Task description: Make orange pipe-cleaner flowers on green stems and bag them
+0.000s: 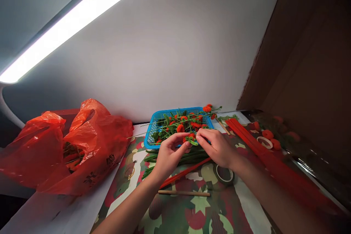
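Observation:
My left hand point(173, 150) pinches a small orange flower with green leaf-like parts point(192, 139) between thumb and fingertips. It looks made of fuzzy chenille stems. My right hand point(216, 147) meets it from the right, its thumb and forefinger pressed together at the flower's green edge. Just behind both hands is a blue basket point(149, 135) filled with orange flowers point(180, 128) and green stems. Below the hands lie long green chenille stems point(189, 158) and several red ones point(178, 173).
A wooden stick point(183, 193) and a roll of dark tape point(225, 175) lie on the patterned mat point(170, 215). Red plastic bags point(90, 146) stand at left. To the right are a red stem bundle point(246, 137), another tape roll point(264, 142) and orange pompoms point(267, 134). A lamp point(82, 22) hangs above.

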`<state>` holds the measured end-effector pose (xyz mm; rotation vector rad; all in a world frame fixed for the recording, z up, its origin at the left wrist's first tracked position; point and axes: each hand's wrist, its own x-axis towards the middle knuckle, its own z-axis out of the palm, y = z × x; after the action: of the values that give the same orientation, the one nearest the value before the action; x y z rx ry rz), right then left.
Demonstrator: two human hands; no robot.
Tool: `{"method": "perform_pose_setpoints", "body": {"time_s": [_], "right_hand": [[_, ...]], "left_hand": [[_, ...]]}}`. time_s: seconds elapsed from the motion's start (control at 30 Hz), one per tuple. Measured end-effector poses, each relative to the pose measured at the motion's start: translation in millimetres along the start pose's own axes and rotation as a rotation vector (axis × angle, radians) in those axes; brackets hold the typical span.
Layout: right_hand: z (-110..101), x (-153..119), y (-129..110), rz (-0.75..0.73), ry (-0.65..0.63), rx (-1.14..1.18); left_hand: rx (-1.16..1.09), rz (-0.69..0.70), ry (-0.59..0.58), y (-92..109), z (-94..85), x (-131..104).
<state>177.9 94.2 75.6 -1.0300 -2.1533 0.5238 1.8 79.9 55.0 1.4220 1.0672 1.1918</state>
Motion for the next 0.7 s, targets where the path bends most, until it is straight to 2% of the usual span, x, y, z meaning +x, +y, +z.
{"method": "perform_pose_setpoints", "body": {"time_s": [0.13, 0.27, 0.37, 0.53, 0.7], "right_hand": [[-8, 1, 2, -0.046, -0.122, -0.271], [0, -1, 4, -0.127, -0.189, -0.362], [7, -1, 8, -0.151, -0.146, -0.320], [16, 0, 16, -0.159, -0.013, -0.115], [23, -1, 19, -0.188, 0.104, -0.115]], "left_hand": [[0.194, 0.054, -0.062, 2, -2.5, -1], [0.261, 0.032, -0.054, 2, -3.5, -2], [0.218, 0.013, -0.055, 1, -4.0, -1], [0.069, 0.003, -0.031, -1, -2.3, -3], [0.014, 0.003, -0.006, 0, -0.3, -4]]}}
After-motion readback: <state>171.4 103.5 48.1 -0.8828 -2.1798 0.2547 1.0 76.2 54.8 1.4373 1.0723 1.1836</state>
